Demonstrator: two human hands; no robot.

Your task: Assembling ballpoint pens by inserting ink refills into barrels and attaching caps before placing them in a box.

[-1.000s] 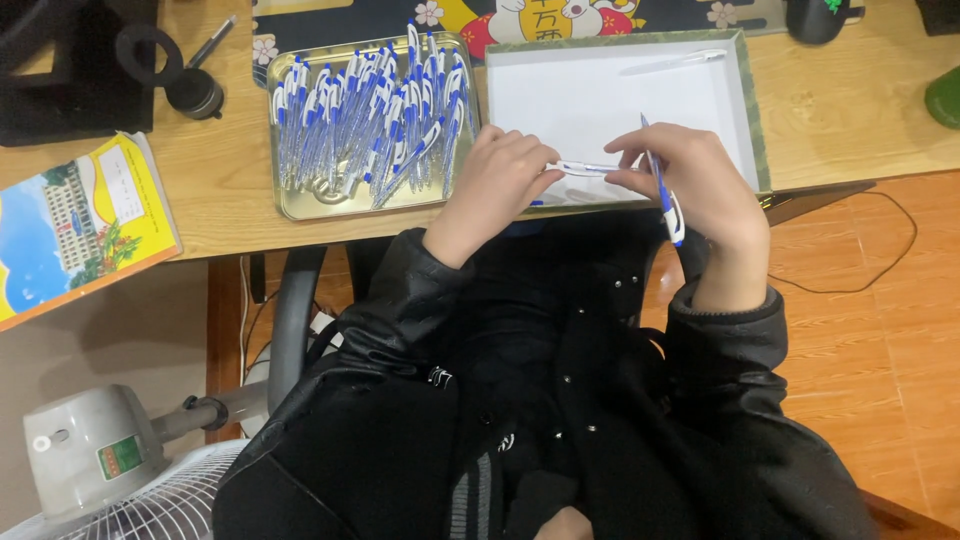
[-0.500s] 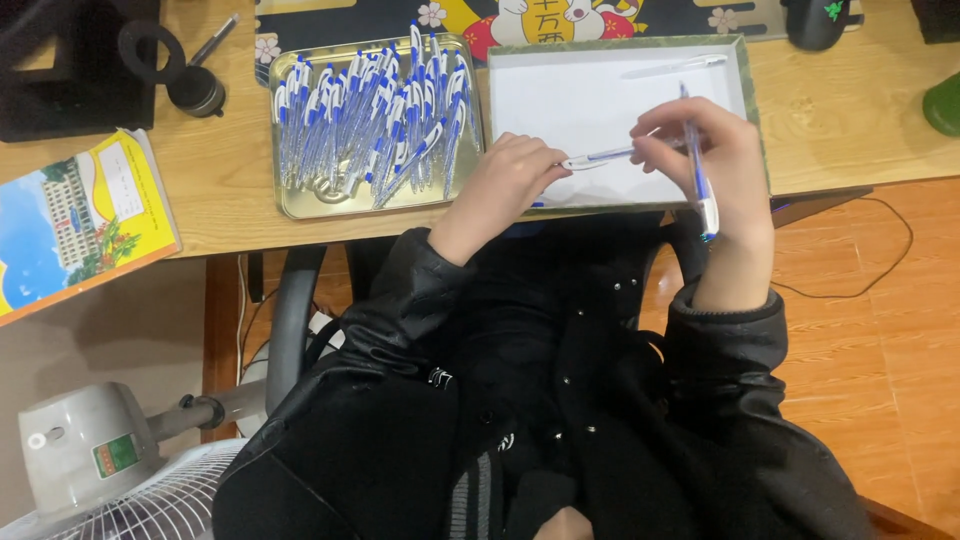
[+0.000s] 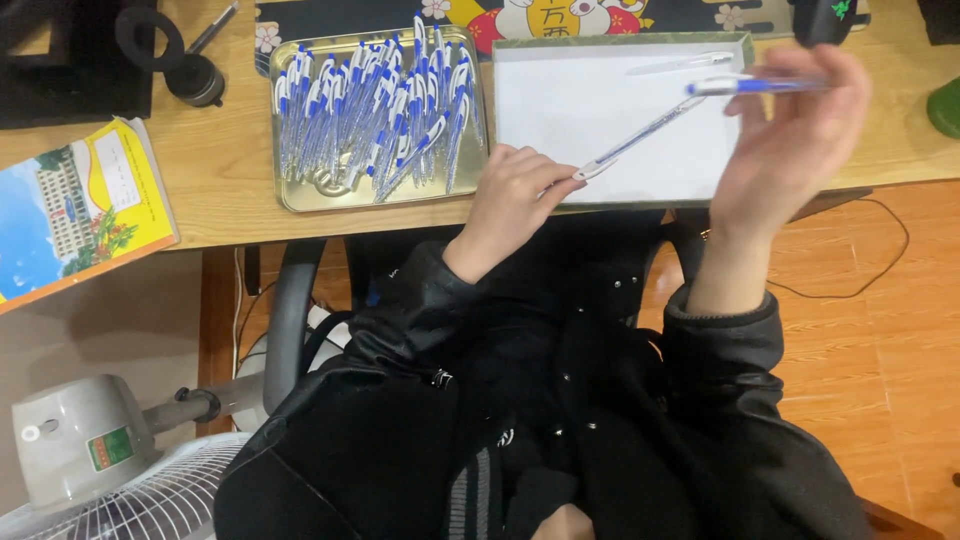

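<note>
Over the white tray point(image 3: 610, 150) at the table point(image 3: 215, 180) edge, both hands work on one pen. The left hand point(image 3: 510, 200) has its grip closed on the near end of a thin clear pen tube point(image 3: 640, 135), pinched between thumb and fingertips. The right hand point(image 3: 795, 130) is raised above the tray's right side, its grip closed on a blue-and-clear pen barrel point(image 3: 755, 85) held roughly level. The tube's far tip sits right at the barrel's near end; whether it has entered cannot be told from this view.

To do this well, the tube and barrel should be brought onto one line, since they now meet at an angle and a slanted push could bend the thin tube. A light pinch close to the joining point would likely give better control. Keeping the work above the tray means a dropped piece lands there. To the left, the gold tray point(image 3: 300, 195) holds a heap of blue-and-white pens point(image 3: 375, 110), well apart from both hands.
</note>
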